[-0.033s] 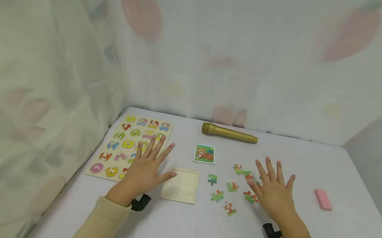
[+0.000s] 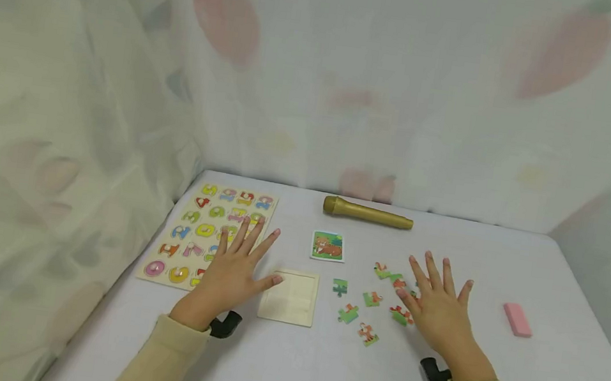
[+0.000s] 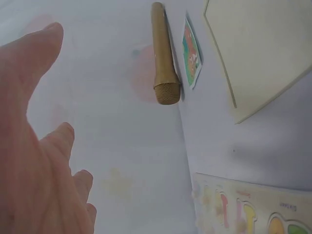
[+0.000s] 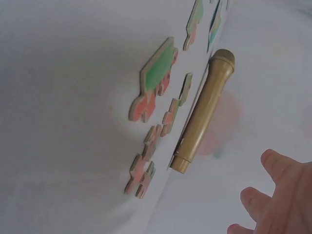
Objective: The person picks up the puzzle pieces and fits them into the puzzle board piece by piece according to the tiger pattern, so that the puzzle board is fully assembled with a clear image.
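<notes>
My left hand [image 2: 230,277], fingers straight and spread, hovers between the number board [image 2: 192,232] and a shallow wooden puzzle tray [image 2: 288,298]. It holds nothing. Over on the right, my right hand [image 2: 440,311] is likewise spread and holds nothing, above and beside several loose jigsaw pieces [image 2: 367,334]. Some of those pieces are partly hidden by its fingers. A small picture card [image 2: 328,246] with a bear lies beyond the tray. In the right wrist view the jigsaw pieces [image 4: 158,68] lie apart from the fingers.
A gold toy microphone [image 2: 367,213] lies at the back of the white table. To the right sits a pink eraser-like block [image 2: 517,319]. Printed curtains [image 2: 307,88] stand along the back and the left side.
</notes>
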A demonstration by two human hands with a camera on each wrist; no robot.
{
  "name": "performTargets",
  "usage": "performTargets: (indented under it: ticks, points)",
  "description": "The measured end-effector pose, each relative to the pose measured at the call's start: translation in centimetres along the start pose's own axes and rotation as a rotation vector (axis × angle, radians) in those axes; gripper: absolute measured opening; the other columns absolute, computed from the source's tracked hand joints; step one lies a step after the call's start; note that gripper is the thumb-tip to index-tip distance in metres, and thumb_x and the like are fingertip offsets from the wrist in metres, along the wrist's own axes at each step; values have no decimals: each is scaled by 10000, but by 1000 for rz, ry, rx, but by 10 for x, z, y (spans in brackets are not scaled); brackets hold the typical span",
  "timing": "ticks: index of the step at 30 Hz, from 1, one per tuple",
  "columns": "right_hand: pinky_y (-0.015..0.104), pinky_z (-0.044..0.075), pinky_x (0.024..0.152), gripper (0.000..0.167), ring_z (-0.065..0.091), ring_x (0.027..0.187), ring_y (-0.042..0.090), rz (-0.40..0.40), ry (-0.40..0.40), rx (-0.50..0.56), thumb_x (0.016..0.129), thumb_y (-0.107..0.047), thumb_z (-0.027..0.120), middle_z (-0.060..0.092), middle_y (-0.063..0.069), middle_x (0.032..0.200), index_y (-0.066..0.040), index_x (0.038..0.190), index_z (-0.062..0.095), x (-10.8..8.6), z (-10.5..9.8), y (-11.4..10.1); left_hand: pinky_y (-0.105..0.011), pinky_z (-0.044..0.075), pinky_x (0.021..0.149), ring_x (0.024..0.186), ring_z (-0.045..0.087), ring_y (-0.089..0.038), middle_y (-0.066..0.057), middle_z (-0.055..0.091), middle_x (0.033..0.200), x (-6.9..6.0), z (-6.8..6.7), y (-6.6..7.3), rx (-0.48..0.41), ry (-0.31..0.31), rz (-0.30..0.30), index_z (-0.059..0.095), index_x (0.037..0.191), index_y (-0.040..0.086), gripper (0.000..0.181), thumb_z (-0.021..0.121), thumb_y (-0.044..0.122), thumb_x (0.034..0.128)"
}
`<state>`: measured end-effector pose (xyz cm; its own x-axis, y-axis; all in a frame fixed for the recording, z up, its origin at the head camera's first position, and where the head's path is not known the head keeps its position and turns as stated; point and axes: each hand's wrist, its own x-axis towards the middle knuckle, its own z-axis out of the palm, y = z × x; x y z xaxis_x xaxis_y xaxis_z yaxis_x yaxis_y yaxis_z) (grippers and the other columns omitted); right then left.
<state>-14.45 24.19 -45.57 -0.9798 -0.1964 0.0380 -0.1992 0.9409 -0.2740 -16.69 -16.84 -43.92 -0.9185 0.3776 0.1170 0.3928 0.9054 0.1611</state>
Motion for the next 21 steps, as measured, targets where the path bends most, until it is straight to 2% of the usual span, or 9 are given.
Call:
performTargets:
  ticks: [5, 8, 9, 11, 13, 15, 17, 21]
  points:
    - [828, -126, 1099, 778, -101, 1573, 460, 9, -15, 17, 1090, -606, 385, 28, 187, 1746, -147, 1690, 198, 2, 3, 5, -696, -10, 1230, 1593, -97, -375, -106, -24, 1755, -1, 9, -3, -9, 0, -2, 190, 1698, 247, 909, 533, 703, 990]
    - [813, -53, 1138, 729, 16, 1567, 502, 9, 21, 34, 1090, -513, 500, 149, 220, 1721, -101, 1656, 296, 4, 2, 7, -691, 7, 1234, 1599, -42, -381, -119, 56, 1755, -3, 11, 1, -14, 8, -10, 243, 1689, 239, 883, 573, 668, 992]
    - [799, 13, 1161, 682, 103, 1554, 511, 1, 47, 39, 1082, -448, 560, 229, 233, 1694, -72, 1619, 372, 4, 2, 7, -680, 28, 1241, 1601, 13, -384, -124, 118, 1749, -4, 11, 3, -22, 13, -14, 287, 1678, 231, 856, 606, 633, 992]
    - [756, 197, 1163, 517, 307, 1477, 509, -15, 115, 56, 1035, -294, 681, 441, 239, 1575, -21, 1462, 576, 6, 3, 6, -640, 160, 1247, 1568, 230, -374, -130, 344, 1678, -6, 13, 11, -51, 27, -24, 436, 1614, 202, 744, 674, 537, 994]
    - [688, 384, 1068, 317, 486, 1323, 479, -41, 175, 71, 963, -163, 770, 628, 207, 1371, -17, 1242, 732, 8, 6, 2, -564, 352, 1192, 1427, 469, -347, -115, 564, 1502, -9, 19, 19, -92, 46, -11, 600, 1476, 155, 578, 746, 416, 980]
    - [625, 481, 946, 189, 581, 1171, 432, -85, 193, 59, 902, -109, 827, 717, 151, 1197, -53, 1080, 799, 10, 11, -5, -508, 486, 1084, 1262, 592, -318, -86, 665, 1330, -12, 28, 26, -115, 33, 10, 694, 1339, 127, 439, 786, 333, 963]
    - [581, 512, 909, 208, 603, 1106, 393, -136, 163, 36, 878, -127, 858, 730, 111, 1164, -84, 1077, 813, 11, 19, -12, -487, 530, 1025, 1226, 607, -312, -84, 672, 1305, -15, 39, 32, -111, -17, 35, 726, 1280, 127, 389, 799, 322, 952]
    - [570, 509, 972, 394, 584, 1143, 376, -200, 79, -20, 878, -208, 868, 672, 121, 1305, -91, 1242, 772, 12, 34, -20, -549, 459, 1114, 1413, 477, -389, -128, 552, 1508, -22, 56, 40, -99, -126, 78, 697, 1355, 141, 458, 771, 371, 966]
